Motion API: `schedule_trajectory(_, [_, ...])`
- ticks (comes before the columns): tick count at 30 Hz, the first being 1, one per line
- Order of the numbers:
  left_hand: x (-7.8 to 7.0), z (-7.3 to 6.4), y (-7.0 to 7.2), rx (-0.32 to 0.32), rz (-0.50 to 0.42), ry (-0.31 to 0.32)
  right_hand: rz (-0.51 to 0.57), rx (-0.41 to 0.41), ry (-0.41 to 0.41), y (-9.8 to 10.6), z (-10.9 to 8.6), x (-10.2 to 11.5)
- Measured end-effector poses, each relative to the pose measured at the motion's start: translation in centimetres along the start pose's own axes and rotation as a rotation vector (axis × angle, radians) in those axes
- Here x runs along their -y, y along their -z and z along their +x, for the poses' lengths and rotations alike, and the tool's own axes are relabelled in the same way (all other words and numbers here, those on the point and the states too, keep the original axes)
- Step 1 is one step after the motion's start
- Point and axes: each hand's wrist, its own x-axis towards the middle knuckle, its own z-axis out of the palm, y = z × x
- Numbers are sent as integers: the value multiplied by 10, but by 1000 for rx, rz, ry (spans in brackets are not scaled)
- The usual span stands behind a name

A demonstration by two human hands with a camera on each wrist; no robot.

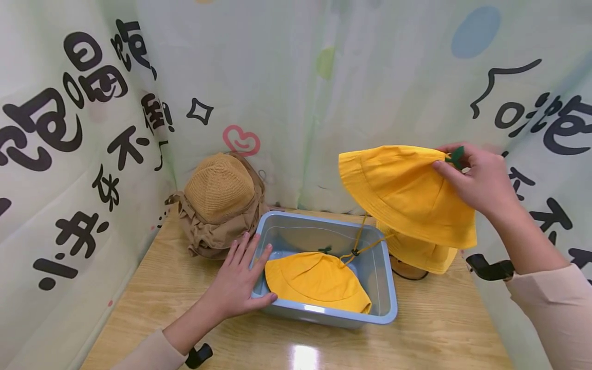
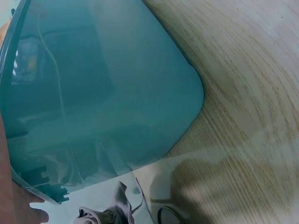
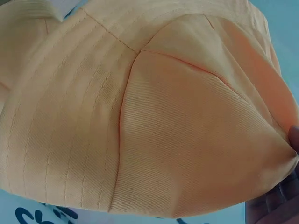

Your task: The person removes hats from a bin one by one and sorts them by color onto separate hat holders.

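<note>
My right hand [image 1: 481, 174] pinches the crown of a yellow bucket hat [image 1: 407, 190] beside its green leaf tip [image 1: 457, 156]. The hat hangs in the air over the right end of a blue plastic bin [image 1: 390, 288], its chin cord with a black toggle [image 1: 355, 252] dangling into the bin. Inside the bin lies another yellow hat [image 1: 319, 280]. My left hand [image 1: 238, 288] rests on the bin's left rim with fingers spread. In the right wrist view the held hat [image 3: 187, 126] fills most of the picture; the left wrist view shows the bin's outer wall [image 2: 131, 84].
Left of the bin, a straw-coloured knit hat [image 1: 219, 187] sits on brown fabric hats [image 1: 217, 236] by the curtain. More yellow hat fabric [image 1: 421, 252] and a dark cord lie right of the bin on the wooden table [image 1: 277, 349]. A printed curtain [image 1: 287, 103] surrounds the table.
</note>
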Motion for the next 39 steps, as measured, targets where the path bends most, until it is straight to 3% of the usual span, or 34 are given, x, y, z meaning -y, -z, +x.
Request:
schedule_trajectory(18, [-2,0,-1,-12,4,-6,-57,-59,-240,42,-12,-38])
schedule_trajectory(30, [0,-2,-2,-20,0,-4,-151,-104,-327,57,-15,-56])
schedule_trajectory(39, [-1,-1,-1,-21,-20,-7,-52,-199,-400,64,-23,-73])
